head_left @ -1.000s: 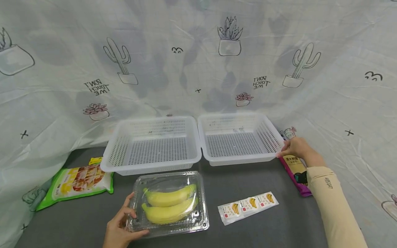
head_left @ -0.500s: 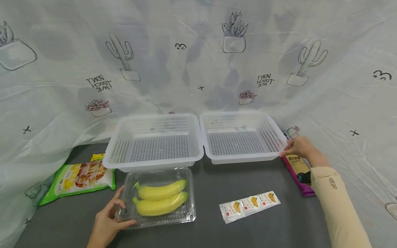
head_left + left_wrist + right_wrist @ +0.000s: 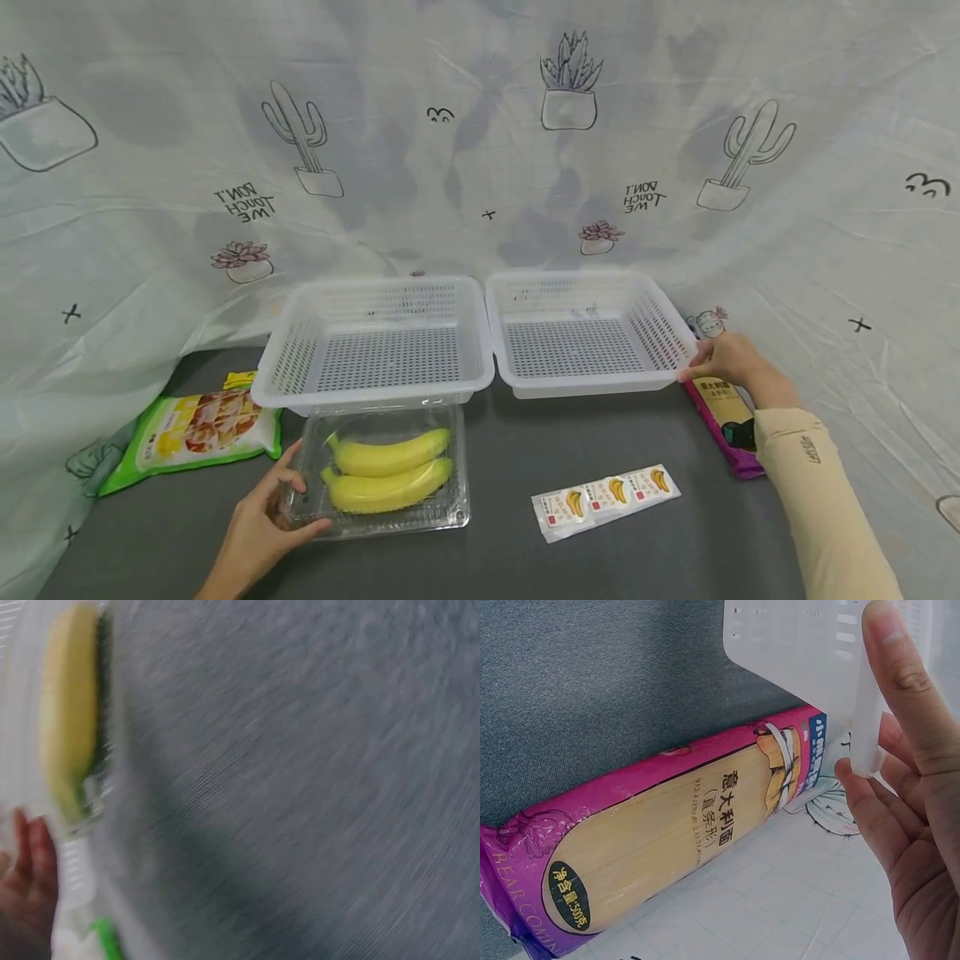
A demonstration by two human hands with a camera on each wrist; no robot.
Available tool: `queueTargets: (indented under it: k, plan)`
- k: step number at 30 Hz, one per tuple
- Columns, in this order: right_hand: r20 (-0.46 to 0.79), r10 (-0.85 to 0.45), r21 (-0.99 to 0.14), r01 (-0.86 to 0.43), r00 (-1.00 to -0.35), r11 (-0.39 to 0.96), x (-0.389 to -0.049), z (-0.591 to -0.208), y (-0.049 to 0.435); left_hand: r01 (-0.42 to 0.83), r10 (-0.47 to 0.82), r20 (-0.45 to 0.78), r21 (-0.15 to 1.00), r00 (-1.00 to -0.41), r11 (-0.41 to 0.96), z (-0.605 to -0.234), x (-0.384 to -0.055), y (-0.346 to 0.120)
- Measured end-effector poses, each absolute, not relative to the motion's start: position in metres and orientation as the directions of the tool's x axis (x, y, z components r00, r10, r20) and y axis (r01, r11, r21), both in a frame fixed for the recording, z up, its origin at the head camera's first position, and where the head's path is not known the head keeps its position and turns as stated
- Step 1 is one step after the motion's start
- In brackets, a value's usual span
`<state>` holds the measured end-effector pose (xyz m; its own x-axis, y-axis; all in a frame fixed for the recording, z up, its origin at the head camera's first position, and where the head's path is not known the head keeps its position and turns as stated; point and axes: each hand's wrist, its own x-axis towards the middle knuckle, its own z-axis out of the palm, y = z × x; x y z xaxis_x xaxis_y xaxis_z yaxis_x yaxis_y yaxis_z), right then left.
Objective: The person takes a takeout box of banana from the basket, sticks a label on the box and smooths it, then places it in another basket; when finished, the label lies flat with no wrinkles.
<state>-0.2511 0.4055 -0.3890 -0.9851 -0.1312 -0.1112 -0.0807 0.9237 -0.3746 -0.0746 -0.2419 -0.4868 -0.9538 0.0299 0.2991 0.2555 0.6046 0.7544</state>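
Observation:
In the head view my left hand (image 3: 258,521) grips the left end of a clear plastic clamshell box (image 3: 459,471), thumb at its near edge, fingers round its far side. Two yellow bananas (image 3: 390,452) show through the lid. The box overlaps the front of the left white basket (image 3: 296,404). A blurred banana (image 3: 71,697) lies above my left fingers (image 3: 41,855) in the left wrist view. My right hand (image 3: 731,362) pinches the right front rim of the right white basket (image 3: 592,387); in the right wrist view the thumb lies over that rim (image 3: 866,742), fingers behind it.
A purple pasta bag (image 3: 667,832) lies below my right hand. On the dark table (image 3: 510,567), a strip of banana stickers (image 3: 606,502) lies right of the box. A green and white food bag (image 3: 198,433) sits at the left, with a small yellow packet (image 3: 239,379) behind it.
My left hand has shifted the clamshell box with the bananas leftward and a little farther back, against the left basket's front in view. The right hand stays on the right basket's rim.

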Motion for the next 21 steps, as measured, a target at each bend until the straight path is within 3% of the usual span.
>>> queueTargets:
  k: [8, 12, 17, 21]
  plan:
    - [0.005, -0.188, -0.371, -0.177, -0.982, 0.912, -0.241, -0.394, 0.405, 0.119, 0.129, 0.031, 0.641, -0.991, 0.759, -0.454, -0.065, -0.243]
    - [0.134, -0.161, -0.385, -0.201, -0.978, 0.901, -0.226, -0.408, 0.404, 0.114, 0.128, 0.019, 0.606, -0.992, 0.787, -0.447, -0.064, -0.242]
    - [0.282, -0.113, -0.444, -0.234, -0.953, 0.865, -0.207, -0.415, 0.386, 0.249, 0.116, 0.252, 0.603, -0.961, 0.758, -0.446, -0.056, -0.231]
    - [0.376, -0.022, -0.544, -0.24, -0.926, 0.804, -0.187, -0.421, 0.363, 0.445, 0.109, 0.537, 0.549, -0.837, 0.708, -0.447, -0.048, -0.206]
